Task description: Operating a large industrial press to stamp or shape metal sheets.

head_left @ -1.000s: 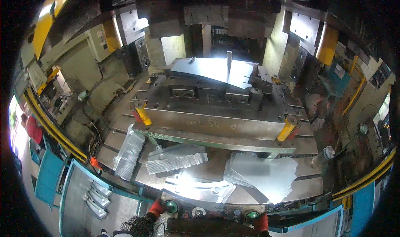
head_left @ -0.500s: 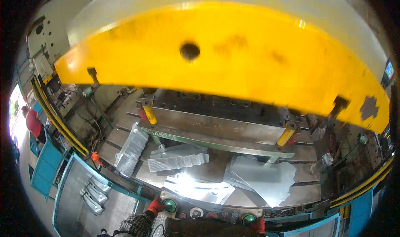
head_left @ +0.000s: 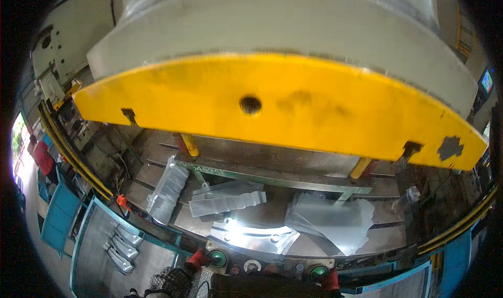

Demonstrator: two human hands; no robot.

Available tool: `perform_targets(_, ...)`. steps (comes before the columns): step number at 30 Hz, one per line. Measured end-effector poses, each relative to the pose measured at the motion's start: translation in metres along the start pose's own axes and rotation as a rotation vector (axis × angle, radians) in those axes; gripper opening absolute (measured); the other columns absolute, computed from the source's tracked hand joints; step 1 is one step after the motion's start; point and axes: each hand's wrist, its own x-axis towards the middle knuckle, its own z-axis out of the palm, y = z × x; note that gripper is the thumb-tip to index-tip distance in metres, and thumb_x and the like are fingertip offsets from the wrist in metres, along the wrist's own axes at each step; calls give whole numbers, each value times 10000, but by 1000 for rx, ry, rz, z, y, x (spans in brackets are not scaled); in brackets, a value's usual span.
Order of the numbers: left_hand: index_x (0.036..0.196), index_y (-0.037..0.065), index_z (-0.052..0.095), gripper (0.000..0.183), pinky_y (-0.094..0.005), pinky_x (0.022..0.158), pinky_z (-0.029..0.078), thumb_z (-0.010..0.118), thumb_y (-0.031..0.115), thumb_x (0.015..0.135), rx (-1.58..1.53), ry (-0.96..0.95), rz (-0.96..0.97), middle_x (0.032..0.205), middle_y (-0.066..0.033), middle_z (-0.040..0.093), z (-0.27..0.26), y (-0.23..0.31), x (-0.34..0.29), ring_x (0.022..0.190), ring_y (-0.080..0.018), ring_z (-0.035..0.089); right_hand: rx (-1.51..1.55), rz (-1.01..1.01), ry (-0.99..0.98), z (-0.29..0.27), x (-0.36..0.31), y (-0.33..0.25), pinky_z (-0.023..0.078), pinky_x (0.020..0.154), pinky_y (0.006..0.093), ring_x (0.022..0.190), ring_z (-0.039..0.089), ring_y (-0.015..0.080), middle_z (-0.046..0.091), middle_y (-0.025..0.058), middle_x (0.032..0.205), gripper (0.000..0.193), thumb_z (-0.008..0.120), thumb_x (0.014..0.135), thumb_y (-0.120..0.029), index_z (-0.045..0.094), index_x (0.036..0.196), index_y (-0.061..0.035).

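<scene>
My left hand (head_left: 198,259), in a red glove, reaches the left green push button (head_left: 217,258) on a control panel (head_left: 243,267). My right hand (head_left: 331,281), also gloved in red, is at the right green push button (head_left: 318,273). The fingers of both hands are too small and partly hidden to read their pose. Just beyond the panel lies a shiny formed metal part (head_left: 257,238). The press's yellow ram plate (head_left: 293,109) covers the upper part of the lower die (head_left: 262,152).
On the bed lie flat sheet blanks (head_left: 335,219) at right, ribbed metal pieces (head_left: 228,201) in the middle and another ribbed stack (head_left: 167,190) at left. A blue-framed bin (head_left: 94,245) holds several curved parts (head_left: 123,248). A person in red (head_left: 42,155) stands far left.
The yellow ram plate has come down and now hides the top of the lower die. Both my hands stay at the green buttons, and the view has shifted slightly.
</scene>
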Motion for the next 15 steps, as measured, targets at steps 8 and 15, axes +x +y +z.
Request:
perform_targets(8,1076,67,736,465,-413,831,536,648,491,905,840,-569,375,1010,-135,741,-136,160,54,907,-244,697,-16,7,-7,1,-4,-27,546,812,446,957,670,320,679,161,1060,695,864,678,-297,523,1224,-33)
perform_targets(15,1301,60,595,556,-404,993,445,756,336,846,705,416,1115,1269,-182,603,-138,552,8,1184,-325,566,72,-148,141,-14,22,54,536,762,378,899,670,233,700,121,1030,361,722,900,-282,617,1157,-51)
